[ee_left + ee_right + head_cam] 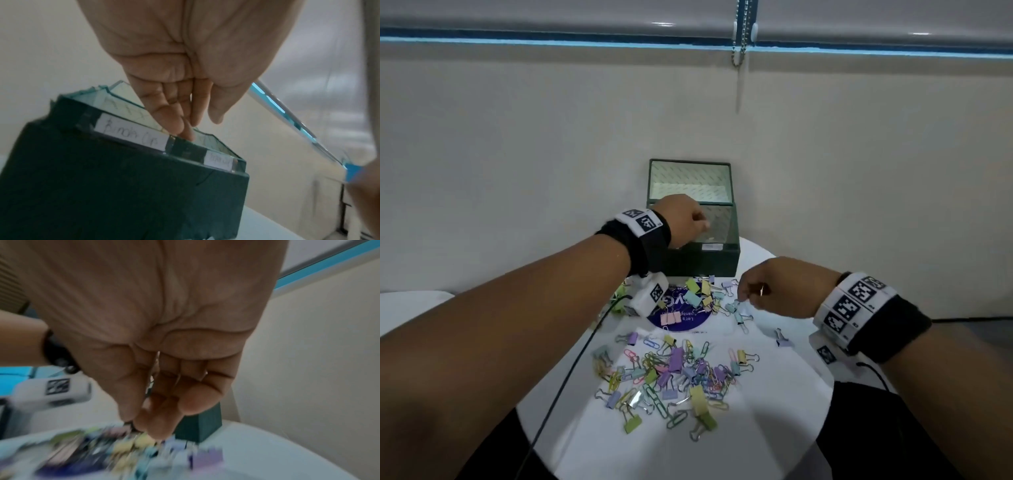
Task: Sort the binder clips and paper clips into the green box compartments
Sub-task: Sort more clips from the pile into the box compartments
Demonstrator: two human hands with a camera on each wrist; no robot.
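Our left hand [681, 219] hangs loose-fingered over the green box [705, 260], right hand [777, 291] pinches toward light, stiff, slippery clips [674, 370] scattered on the counter [774, 428]; take them by their bodies.

wall [517, 137]: plain cream, matte
blind [551, 13]: grey roller, lowered; bead chain [739, 34] hanging
window strip [551, 40]: blue light under blind
counter [774, 428]: round, white

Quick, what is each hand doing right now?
Left hand: open, fingers pointing down over the green box, holding nothing visible.
Right hand: fingers curled over the clips; grip cannot be told.
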